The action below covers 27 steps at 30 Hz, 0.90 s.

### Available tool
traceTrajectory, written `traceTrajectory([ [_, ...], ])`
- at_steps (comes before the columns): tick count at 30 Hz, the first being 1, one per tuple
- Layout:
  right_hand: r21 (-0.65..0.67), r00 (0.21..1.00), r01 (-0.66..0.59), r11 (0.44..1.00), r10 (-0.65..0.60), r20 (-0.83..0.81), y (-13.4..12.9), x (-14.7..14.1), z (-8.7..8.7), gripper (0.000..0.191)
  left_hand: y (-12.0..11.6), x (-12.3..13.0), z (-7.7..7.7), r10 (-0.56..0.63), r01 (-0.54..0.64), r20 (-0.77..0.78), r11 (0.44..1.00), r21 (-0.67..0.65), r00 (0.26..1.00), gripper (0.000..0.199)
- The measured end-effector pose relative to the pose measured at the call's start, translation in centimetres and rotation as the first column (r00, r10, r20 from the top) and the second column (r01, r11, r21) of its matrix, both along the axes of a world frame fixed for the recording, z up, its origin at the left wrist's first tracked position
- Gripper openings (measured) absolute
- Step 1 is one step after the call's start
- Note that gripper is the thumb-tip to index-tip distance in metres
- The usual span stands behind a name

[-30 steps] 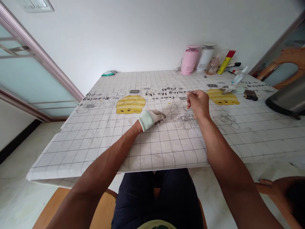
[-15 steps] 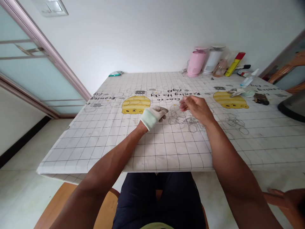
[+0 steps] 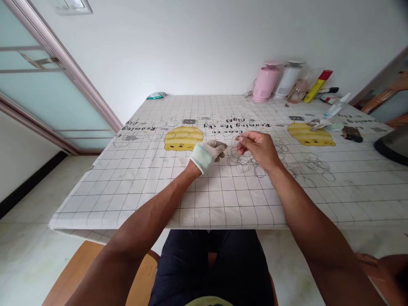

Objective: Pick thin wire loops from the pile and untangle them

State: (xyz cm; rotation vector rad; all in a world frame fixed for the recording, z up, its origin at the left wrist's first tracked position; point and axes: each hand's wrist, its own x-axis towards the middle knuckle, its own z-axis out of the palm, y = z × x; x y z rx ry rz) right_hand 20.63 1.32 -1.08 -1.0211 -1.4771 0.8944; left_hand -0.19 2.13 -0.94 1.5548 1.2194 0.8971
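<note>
My left hand (image 3: 210,154) wears a pale work glove with a light green cuff. Its thumb and fingers are pinched together above the table, and whatever is between them is too small to make out. Just to the right is my bare right hand (image 3: 257,148), its thumb and index finger pressed together toward the glove. Any thin item in that pinch cannot be told. Beneath and around the right hand lies a tangle of thin dark wire-like loops (image 3: 242,162). More such loops (image 3: 314,165) spread farther right on the tablecloth.
A grid-patterned tablecloth (image 3: 134,191) covers the table. Along the wall stand a pink cylindrical device (image 3: 266,83), a white one (image 3: 287,83) and a yellow-red can (image 3: 318,87). At right are a clear bottle (image 3: 337,106), a crumpled glove-like cloth (image 3: 328,125) and a dark item (image 3: 352,134).
My right hand has come slightly left and nearer the gloved hand, its fingers now closed in a pinch. The left hand has barely moved; the view has shifted a little.
</note>
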Motion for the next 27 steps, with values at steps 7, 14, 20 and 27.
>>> traceTrajectory([
  [7, 0.009, 0.999, 0.044, 0.999, -0.044, 0.002, -0.04, 0.08, -0.1, 0.022, -0.63, 0.35, 0.4, -0.059, 0.059, 0.011, 0.996, -0.06, 0.998, 0.02],
  [14, -0.061, 1.0, -0.008, 0.998, 0.01, 0.026, -0.18, -0.05, 0.02, 0.034, -0.16, 0.22, 0.02, -0.023, 0.025, 0.025, 0.998, -0.051, 0.999, 0.02],
  [20, -0.073, 1.0, -0.015, 0.997, 0.015, 0.01, -0.21, -0.17, 0.07, 0.034, -0.05, 0.21, -0.16, -0.032, 0.033, 0.017, 0.998, -0.05, 0.999, 0.019],
  [27, -0.047, 1.0, -0.02, 0.999, 0.02, 0.008, -0.26, 0.0, -0.05, 0.03, -0.5, 0.34, 0.16, -0.031, 0.033, 0.028, 0.997, -0.066, 0.999, 0.017],
])
